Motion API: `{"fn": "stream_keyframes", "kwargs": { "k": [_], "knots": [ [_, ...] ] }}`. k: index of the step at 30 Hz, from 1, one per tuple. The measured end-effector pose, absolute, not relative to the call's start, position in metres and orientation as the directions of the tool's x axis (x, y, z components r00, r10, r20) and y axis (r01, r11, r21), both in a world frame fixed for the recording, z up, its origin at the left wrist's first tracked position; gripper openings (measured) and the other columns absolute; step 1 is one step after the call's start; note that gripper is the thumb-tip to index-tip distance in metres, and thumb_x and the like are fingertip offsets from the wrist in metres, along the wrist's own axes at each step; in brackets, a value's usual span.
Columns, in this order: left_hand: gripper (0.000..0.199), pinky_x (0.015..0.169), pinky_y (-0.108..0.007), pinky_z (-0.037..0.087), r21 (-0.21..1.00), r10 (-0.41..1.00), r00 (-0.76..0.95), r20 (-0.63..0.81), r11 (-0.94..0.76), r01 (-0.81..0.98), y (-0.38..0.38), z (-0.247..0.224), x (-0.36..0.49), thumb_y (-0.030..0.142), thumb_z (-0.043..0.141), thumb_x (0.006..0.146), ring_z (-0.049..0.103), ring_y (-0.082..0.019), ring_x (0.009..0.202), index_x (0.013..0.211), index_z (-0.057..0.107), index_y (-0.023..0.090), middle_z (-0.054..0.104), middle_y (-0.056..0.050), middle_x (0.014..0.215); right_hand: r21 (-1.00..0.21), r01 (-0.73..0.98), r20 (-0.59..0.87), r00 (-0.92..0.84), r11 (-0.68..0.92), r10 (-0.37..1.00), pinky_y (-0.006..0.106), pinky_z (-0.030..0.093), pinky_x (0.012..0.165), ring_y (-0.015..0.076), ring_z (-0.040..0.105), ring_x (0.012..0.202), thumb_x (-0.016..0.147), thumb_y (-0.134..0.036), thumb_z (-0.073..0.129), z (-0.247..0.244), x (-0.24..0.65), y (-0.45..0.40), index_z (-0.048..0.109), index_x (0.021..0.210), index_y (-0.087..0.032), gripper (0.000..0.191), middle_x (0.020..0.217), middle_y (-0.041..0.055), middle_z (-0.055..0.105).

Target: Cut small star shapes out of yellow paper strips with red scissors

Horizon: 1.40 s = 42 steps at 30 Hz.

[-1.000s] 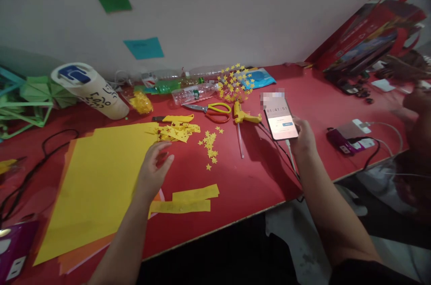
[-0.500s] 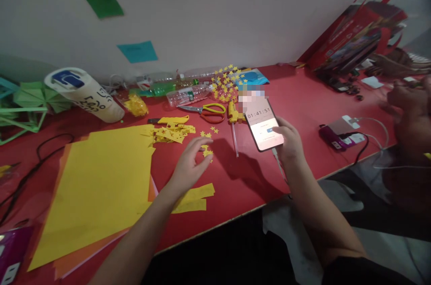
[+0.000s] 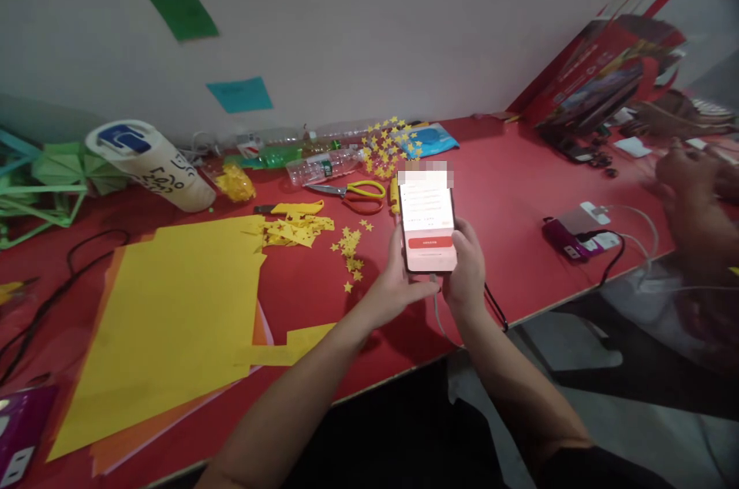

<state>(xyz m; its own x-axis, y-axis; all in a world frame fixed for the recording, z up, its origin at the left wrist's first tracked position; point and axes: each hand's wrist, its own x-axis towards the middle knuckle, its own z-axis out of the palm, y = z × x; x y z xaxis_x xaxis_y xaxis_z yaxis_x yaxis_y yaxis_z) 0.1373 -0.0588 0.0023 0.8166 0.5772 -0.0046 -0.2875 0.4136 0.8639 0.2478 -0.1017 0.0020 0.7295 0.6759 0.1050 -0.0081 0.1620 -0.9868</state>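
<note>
Clearly, one black-edged rectangular phone with a lit screen (image 3: 428, 235) is in play, held above the red table (image 3: 508, 189) between two hands. The right hand (image 3: 466, 273) grasps its right side, thumb at the screen's edge; the left hand (image 3: 392, 289) meets its left edge, thumb beneath the bottom end — how far its other fingers curl, I cannot tell. On the pale wall are two paper pieces, one dark green (image 3: 182, 13) and one bright blue (image 3: 239, 94). There is one pair of steel scissors with yellow and red handles (image 3: 363, 196), one yellow knife with a dark end (image 3: 297, 208), and loose yellow paper stars (image 3: 349, 246), too bunched to count.

Half a second ago the left hand was open over those stars, away from the phone; now it has joined the right. The screen's large timer digits have given way to lines of text and a red bar.

A blurred patch covers the phone's top, which hides most of the yellow glue gun (image 3: 395, 196). The left forearm overlaps the flat yellow paper strips (image 3: 309, 339), and a purple-and-white power socket (image 3: 23, 427) is cut off at lower left
</note>
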Motion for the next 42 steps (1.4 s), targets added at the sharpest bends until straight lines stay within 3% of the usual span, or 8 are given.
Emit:
{"fn": "stream_keyframes", "kwargs": {
  "k": [4,9,14,19,24,30,35,42],
  "knots": [
    [0.118,0.090,-0.042,0.055,0.838,0.620,0.783,-0.035,0.446,-0.315,-0.066,-0.007,0.134,0.036,0.080,0.066,0.062,-0.027,0.112,0.149,-0.004,0.036,0.043,-0.014,0.145,-0.985,0.013,0.134,0.686,0.172,0.715,0.039,0.054,0.085,0.0236,0.065,0.100,0.080,-0.034,0.056,0.003,0.243,-0.108,0.061,0.100,-0.026,0.021,0.106,0.0042,0.068],
    [0.119,0.085,-0.041,0.056,0.862,0.679,0.733,-0.033,0.391,-0.323,-0.070,-0.022,0.130,0.044,0.080,0.066,0.064,-0.024,0.103,0.148,-0.006,0.039,0.050,-0.013,0.137,-0.982,-0.006,0.144,0.613,0.187,0.776,0.039,0.055,0.081,0.0224,0.067,0.091,0.078,-0.034,0.058,0.017,0.254,-0.105,0.061,0.091,-0.026,0.015,0.096,0.0028,0.070],
    [0.121,0.080,-0.037,0.056,0.873,0.715,0.691,-0.104,0.398,-0.281,-0.071,-0.026,0.124,0.040,0.082,0.063,0.066,-0.020,0.090,0.148,-0.004,0.037,0.059,-0.009,0.120,-0.988,0.041,0.149,0.519,0.150,0.842,0.034,0.053,0.066,0.0191,0.066,0.077,0.074,-0.034,0.062,0.031,0.267,-0.086,0.063,0.091,-0.026,0.019,0.087,0.0015,0.071],
    [0.120,0.087,-0.041,0.054,0.880,0.737,0.666,-0.114,0.386,-0.277,-0.070,-0.028,0.109,0.037,0.081,0.064,0.064,-0.022,0.097,0.150,-0.003,0.033,0.060,-0.009,0.120,-0.996,0.075,0.073,0.493,0.041,0.867,0.031,0.049,0.057,0.0182,0.063,0.067,0.071,-0.037,0.062,0.032,0.269,-0.070,0.062,0.089,-0.023,0.023,0.082,0.0026,0.070],
    [0.123,0.079,-0.040,0.055,0.855,0.721,0.679,-0.135,0.431,-0.287,-0.069,-0.019,0.105,0.036,0.082,0.061,0.064,-0.019,0.082,0.150,-0.003,0.032,0.063,-0.008,0.117,-0.999,-0.015,0.037,0.478,0.051,0.877,0.032,0.050,0.066,0.0211,0.066,0.079,0.064,-0.036,0.069,0.028,0.262,-0.061,0.059,0.086,-0.024,0.027,0.085,0.0019,0.070],
    [0.111,0.071,-0.033,0.053,0.838,0.763,0.637,-0.113,0.418,-0.351,-0.060,-0.017,0.099,0.024,0.079,0.058,0.062,-0.016,0.078,0.149,0.015,0.028,0.063,-0.008,0.113,-0.984,-0.173,-0.048,0.481,0.042,0.875,0.035,0.051,0.066,0.0237,0.068,0.077,0.063,-0.044,0.072,0.018,0.246,-0.047,0.056,0.089,-0.024,0.036,0.083,0.0010,0.071],
    [0.120,0.066,-0.033,0.051,0.831,0.798,0.578,-0.171,0.432,-0.351,-0.054,-0.013,0.086,0.018,0.074,0.056,0.061,-0.014,0.061,0.151,0.002,0.027,0.067,-0.003,0.094,-0.985,-0.172,-0.045,0.404,0.028,0.914,0.038,0.052,0.073,0.0276,0.068,0.093,0.069,-0.049,0.070,0.011,0.235,-0.037,0.060,0.105,-0.024,0.045,0.105,0.0059,0.072],
    [0.109,0.063,-0.028,0.048,0.826,0.765,0.615,-0.194,0.466,-0.319,-0.061,-0.007,0.086,0.014,0.065,0.057,0.059,-0.011,0.058,0.147,0.003,0.021,0.065,0.003,0.079,-0.961,-0.258,-0.023,0.436,0.101,0.899,0.036,0.051,0.066,0.0261,0.068,0.081,0.067,-0.040,0.071,-0.011,0.239,-0.036,0.065,0.098,-0.026,0.035,0.090,0.0028,0.071]
  ]
}}
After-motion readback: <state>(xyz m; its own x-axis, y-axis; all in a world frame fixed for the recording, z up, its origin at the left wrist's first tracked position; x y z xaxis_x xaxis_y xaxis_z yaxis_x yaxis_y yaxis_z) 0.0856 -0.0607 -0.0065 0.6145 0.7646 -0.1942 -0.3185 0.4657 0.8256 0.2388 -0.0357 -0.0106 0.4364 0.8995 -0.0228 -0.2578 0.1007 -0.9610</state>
